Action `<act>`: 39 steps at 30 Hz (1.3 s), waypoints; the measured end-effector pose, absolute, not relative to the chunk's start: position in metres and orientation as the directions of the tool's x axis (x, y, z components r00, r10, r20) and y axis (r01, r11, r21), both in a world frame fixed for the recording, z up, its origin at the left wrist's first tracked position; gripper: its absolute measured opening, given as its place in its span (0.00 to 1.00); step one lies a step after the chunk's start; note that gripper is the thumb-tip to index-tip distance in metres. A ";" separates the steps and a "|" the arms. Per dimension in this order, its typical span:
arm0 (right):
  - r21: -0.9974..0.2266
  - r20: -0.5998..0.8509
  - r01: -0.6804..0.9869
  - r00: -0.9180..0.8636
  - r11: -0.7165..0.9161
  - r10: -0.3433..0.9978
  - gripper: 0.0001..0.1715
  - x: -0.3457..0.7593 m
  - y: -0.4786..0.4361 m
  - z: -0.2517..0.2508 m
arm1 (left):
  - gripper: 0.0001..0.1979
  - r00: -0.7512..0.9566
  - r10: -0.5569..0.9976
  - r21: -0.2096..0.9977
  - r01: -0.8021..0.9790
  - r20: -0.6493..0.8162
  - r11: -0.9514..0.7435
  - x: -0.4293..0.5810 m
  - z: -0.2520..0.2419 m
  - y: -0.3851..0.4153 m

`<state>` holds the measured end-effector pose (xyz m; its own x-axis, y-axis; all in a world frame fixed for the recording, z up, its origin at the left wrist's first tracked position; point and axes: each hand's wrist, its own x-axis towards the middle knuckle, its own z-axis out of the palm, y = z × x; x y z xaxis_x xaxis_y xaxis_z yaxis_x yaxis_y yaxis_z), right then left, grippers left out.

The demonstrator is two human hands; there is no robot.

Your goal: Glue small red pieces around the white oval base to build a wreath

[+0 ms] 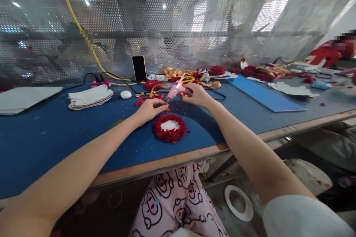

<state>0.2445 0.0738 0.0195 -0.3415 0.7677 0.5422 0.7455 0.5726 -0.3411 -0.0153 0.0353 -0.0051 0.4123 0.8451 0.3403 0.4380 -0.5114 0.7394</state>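
My right hand (197,95) is wrapped round the handle of a pink hot glue gun (175,89), its nozzle slanting down to the left. The nozzle tip meets the fingertips of my left hand (150,112), which are pinched together on a small red piece (167,110), mostly hidden by the fingers. Just in front of both hands, a round ring of ruffled dark red material (160,133) lies flat on the blue table, with white showing in its middle. Behind my left hand are scattered red scraps (147,100).
On the left lie stacked white sheets (90,97) and a white rounded object (126,94). A phone (139,68) leans at the back near orange ribbon (178,72). A blue board (261,92) lies right. The table's wooden edge (167,162) runs in front.
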 end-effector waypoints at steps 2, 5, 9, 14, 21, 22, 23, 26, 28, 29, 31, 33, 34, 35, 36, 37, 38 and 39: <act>-0.341 0.560 0.739 -0.336 0.581 0.757 0.14 0.245 0.074 0.019 | 0.17 0.384 0.873 0.767 0.446 0.301 -0.461 -0.015 -0.007 0.035; -0.342 0.600 0.735 -0.309 0.585 0.738 0.15 0.246 0.078 0.016 | 0.14 0.339 0.897 0.778 0.466 0.284 -0.422 -0.015 -0.007 0.035; -0.324 0.639 0.748 -0.278 0.579 0.717 0.16 0.251 0.085 0.012 | 0.13 0.149 0.922 0.779 0.497 0.358 -0.383 -0.019 -0.008 0.040; -0.335 0.576 0.773 -0.283 0.538 0.766 0.23 0.256 0.088 0.008 | 0.14 -0.118 0.881 0.802 0.482 0.459 -0.353 -0.033 -0.010 0.052; -0.285 0.540 0.758 -0.379 0.587 0.751 0.29 0.256 0.090 0.002 | 0.19 -0.016 0.840 0.626 0.674 0.542 -0.392 -0.042 -0.012 0.058; -0.295 0.551 0.740 -0.385 0.605 0.740 0.30 0.256 0.091 0.001 | 0.20 0.053 0.820 0.571 0.692 0.570 -0.442 -0.041 -0.012 0.057; -0.303 0.555 0.724 -0.394 0.620 0.732 0.30 0.255 0.092 0.000 | 0.19 0.124 0.794 0.513 0.702 0.595 -0.495 -0.038 -0.012 0.056; -0.306 0.548 0.704 -0.420 0.641 0.723 0.29 0.254 0.092 0.000 | 0.15 0.321 0.689 0.369 0.659 0.650 -0.655 -0.032 -0.010 0.051; -0.297 0.551 0.707 -0.422 0.642 0.720 0.28 0.254 0.092 -0.001 | 0.15 0.440 0.629 0.299 0.612 0.641 -0.732 -0.028 -0.010 0.048; -0.293 0.554 0.711 -0.418 0.639 0.720 0.28 0.254 0.092 -0.001 | 0.16 0.488 0.603 0.272 0.588 0.631 -0.761 -0.027 -0.010 0.047; -0.286 0.552 0.722 -0.414 0.630 0.724 0.28 0.254 0.092 -0.002 | 0.17 0.553 0.556 0.232 0.547 0.621 -0.804 -0.027 -0.010 0.047; -0.278 0.544 0.733 -0.413 0.622 0.730 0.27 0.255 0.092 -0.002 | 0.18 0.582 0.523 0.210 0.520 0.622 -0.828 -0.027 -0.012 0.047; -0.275 0.541 0.736 -0.414 0.619 0.732 0.27 0.255 0.092 -0.002 | 0.18 0.591 0.514 0.203 0.512 0.621 -0.835 -0.027 -0.012 0.047; -0.273 0.539 0.738 -0.414 0.618 0.733 0.27 0.255 0.092 -0.002 | 0.18 0.600 0.508 0.196 0.508 0.618 -0.839 -0.027 -0.013 0.047; -0.271 0.538 0.738 -0.416 0.617 0.734 0.27 0.255 0.092 -0.002 | 0.18 0.610 0.504 0.191 0.505 0.611 -0.842 -0.027 -0.014 0.048; -0.270 0.537 0.739 -0.416 0.617 0.734 0.27 0.254 0.091 -0.002 | 0.18 0.621 0.501 0.186 0.501 0.603 -0.845 -0.027 -0.014 0.048; -0.269 0.536 0.741 -0.416 0.615 0.735 0.27 0.254 0.091 -0.001 | 0.18 0.631 0.498 0.182 0.498 0.595 -0.848 -0.027 -0.015 0.048; -0.267 0.534 0.742 -0.417 0.615 0.736 0.27 0.254 0.091 -0.001 | 0.18 0.640 0.494 0.177 0.494 0.589 -0.851 -0.027 -0.015 0.049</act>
